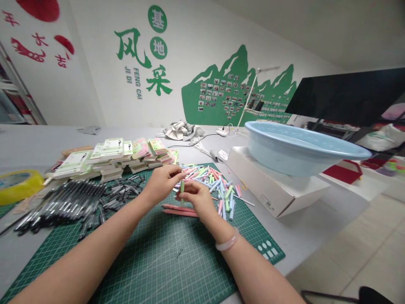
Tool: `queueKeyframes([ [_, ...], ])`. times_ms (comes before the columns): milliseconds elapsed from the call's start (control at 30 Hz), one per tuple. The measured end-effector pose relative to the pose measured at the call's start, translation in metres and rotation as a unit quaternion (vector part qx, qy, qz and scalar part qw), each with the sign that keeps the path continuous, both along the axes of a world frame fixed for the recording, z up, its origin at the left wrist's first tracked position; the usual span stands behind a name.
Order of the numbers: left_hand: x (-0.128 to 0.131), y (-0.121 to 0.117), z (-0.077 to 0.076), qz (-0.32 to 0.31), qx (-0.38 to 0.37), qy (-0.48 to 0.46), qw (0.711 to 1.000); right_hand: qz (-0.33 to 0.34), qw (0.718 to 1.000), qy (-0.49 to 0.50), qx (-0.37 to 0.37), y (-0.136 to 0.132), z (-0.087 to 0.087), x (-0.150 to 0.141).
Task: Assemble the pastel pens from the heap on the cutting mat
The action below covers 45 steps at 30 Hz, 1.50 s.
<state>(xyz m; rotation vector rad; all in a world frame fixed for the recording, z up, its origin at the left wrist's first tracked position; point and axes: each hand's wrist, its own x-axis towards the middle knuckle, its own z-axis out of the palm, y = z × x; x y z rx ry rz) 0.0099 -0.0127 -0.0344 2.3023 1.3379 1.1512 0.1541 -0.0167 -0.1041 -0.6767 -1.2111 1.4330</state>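
My right hand (pixel 199 197) is closed around a light green pen barrel (pixel 182 186), held upright above the cutting mat. At the barrel's top end, the fingers of my left hand (pixel 162 182) are pinched together; whatever is between them is hidden. Two pink pens (pixel 179 211) lie side by side on the green cutting mat (pixel 148 261), just below my right hand. Behind and to the right of that hand spreads a loose pile of pink, blue and green pen parts (pixel 218 183).
Black clear-barrelled pens (pixel 74 202) are heaped at left, with small boxes (pixel 110 150) stacked behind. Yellow tape (pixel 20 185) sits at the far left. A blue basin (pixel 294 156) rests on a white box (pixel 272 194) at right. Crumpled cloth (pixel 182 131) lies at the back.
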Motion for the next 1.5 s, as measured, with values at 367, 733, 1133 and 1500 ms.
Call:
queueKeyframes([
  [367, -0.010, 0.013, -0.008, -0.013, -0.133, -0.151, 0.980, 0.075, 0.993, 0.034, -0.081, -0.015, 0.013, 0.002],
  [733, -0.008, 0.018, -0.020, -0.015, -0.204, -0.263, 0.943, 0.156, 0.979, 0.097, -0.091, -0.015, 0.013, 0.001],
  [1133, -0.007, 0.019, -0.022, -0.080, -0.271, -0.349, 0.894, 0.162, 0.976, 0.095, -0.106, -0.015, 0.015, 0.005],
  [1500, -0.001, -0.004, 0.008, -0.054, -0.089, -0.169, 0.980, 0.108, 0.991, 0.067, -0.047, -0.018, 0.019, 0.002],
])
